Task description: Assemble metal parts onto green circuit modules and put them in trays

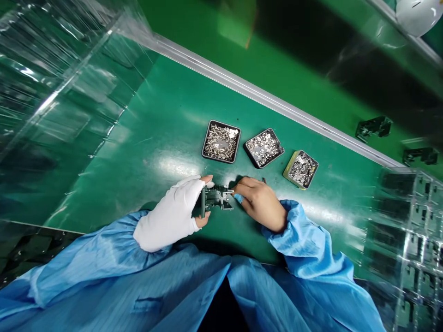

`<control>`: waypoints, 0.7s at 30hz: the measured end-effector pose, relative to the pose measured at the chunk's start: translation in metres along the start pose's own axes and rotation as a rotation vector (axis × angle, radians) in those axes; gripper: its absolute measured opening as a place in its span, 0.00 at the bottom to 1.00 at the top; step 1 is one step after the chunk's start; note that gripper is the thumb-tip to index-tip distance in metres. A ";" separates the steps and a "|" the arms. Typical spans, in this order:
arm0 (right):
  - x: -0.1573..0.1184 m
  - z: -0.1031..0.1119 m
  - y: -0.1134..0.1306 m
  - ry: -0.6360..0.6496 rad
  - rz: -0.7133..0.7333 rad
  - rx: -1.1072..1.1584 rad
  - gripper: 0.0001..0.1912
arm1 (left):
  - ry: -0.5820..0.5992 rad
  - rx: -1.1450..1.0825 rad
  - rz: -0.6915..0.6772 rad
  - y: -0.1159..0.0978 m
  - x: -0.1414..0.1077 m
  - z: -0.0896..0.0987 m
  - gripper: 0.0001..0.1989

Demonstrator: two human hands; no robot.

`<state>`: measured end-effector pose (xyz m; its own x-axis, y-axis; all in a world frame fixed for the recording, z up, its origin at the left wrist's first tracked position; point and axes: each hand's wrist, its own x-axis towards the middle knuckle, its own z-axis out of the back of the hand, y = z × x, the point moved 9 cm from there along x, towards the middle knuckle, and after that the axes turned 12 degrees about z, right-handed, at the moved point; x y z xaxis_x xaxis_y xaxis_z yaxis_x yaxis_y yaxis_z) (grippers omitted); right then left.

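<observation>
My left hand (173, 213), in a white glove with bare fingertips, grips a dark green-grey moulded plastic part (217, 198) with a frame-like shape. My right hand (258, 200) is bare, with a blue wrap on one finger. Its fingers are pinched together at the right end of the plastic part; whatever lies between them is too small to make out. Beyond the hands stand a black tray (221, 160) of small shiny metal pieces, a second dark tray (258, 163) of similar pieces, and a smaller yellowish box (290, 168) filled with metal bits.
A green work mat (166, 115) covers the table, bounded at the back by a pale metal rail (242, 82). Clear plastic trays (69, 101) are stacked at the left. More clear trays (415, 230) holding dark parts rise at the right. Two dark parts (374, 127) sit beyond the rail.
</observation>
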<state>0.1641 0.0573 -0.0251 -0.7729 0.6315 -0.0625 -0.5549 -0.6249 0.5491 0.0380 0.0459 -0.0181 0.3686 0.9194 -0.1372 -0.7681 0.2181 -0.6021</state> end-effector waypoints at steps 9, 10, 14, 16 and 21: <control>-0.003 0.001 -0.006 -0.036 -0.043 0.104 0.12 | -0.007 -0.008 0.000 0.003 0.001 -0.002 0.30; -0.003 0.001 -0.006 -0.039 -0.045 0.102 0.11 | -0.011 -0.007 -0.004 0.003 0.001 -0.002 0.30; -0.002 0.001 -0.005 -0.030 -0.039 0.089 0.09 | -0.014 -0.008 -0.014 0.002 0.001 -0.001 0.29; -0.002 0.002 -0.006 -0.027 -0.043 0.106 0.08 | -0.010 -0.009 -0.014 0.001 0.001 -0.001 0.29; -0.004 0.003 -0.008 -0.011 -0.056 0.128 0.10 | 0.008 -0.014 0.008 0.000 0.002 -0.001 0.29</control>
<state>0.1726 0.0613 -0.0266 -0.7379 0.6693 -0.0870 -0.5526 -0.5250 0.6473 0.0396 0.0474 -0.0192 0.3668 0.9185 -0.1478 -0.7636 0.2065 -0.6118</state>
